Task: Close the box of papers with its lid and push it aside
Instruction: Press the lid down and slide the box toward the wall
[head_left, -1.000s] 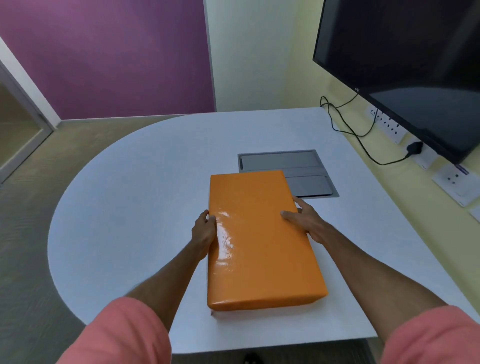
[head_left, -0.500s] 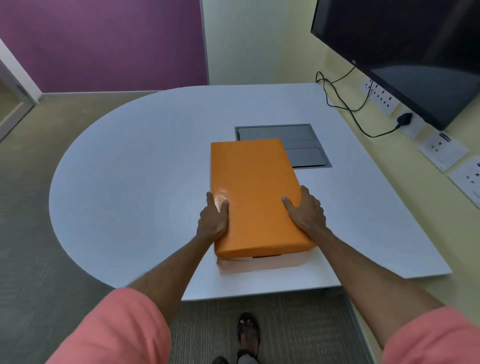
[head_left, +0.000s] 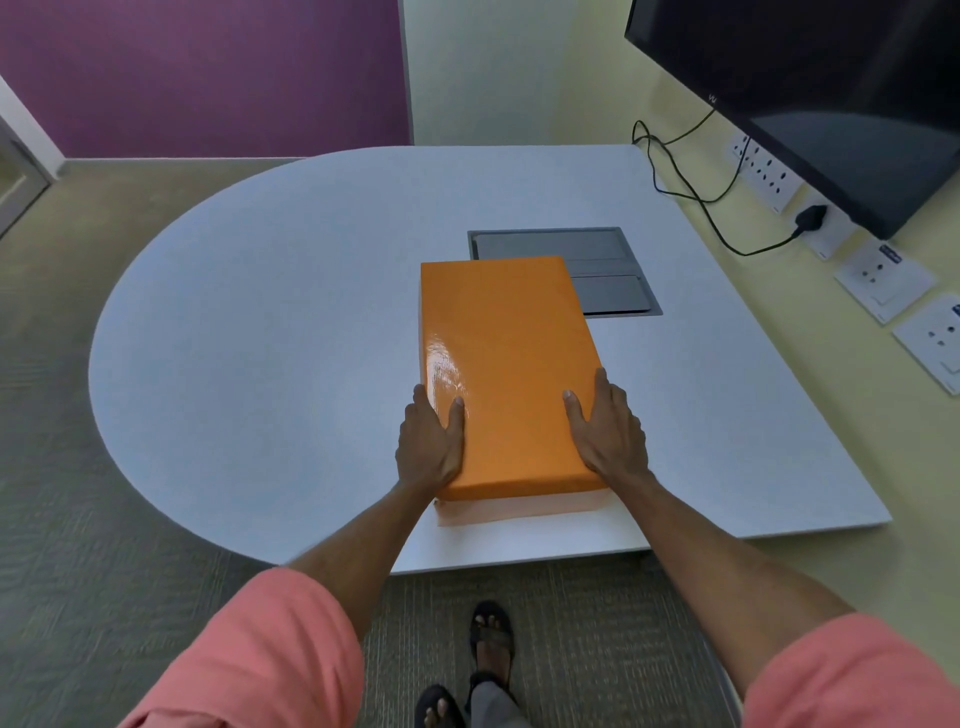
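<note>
A glossy orange lid covers the box on the pale grey table. A paler strip of the box's lower wall shows under the lid's near edge. My left hand grips the lid's near left side, thumb on top. My right hand grips the near right side the same way. The papers inside are hidden.
A grey recessed cable hatch sits in the table just beyond the box. A dark monitor hangs on the right wall above sockets, with a black cable trailing onto the table. My sandalled feet stand at the near table edge.
My hands have slid from the middle of the lid's sides to its near end. The view has pulled back, so the box looks farther from me.
</note>
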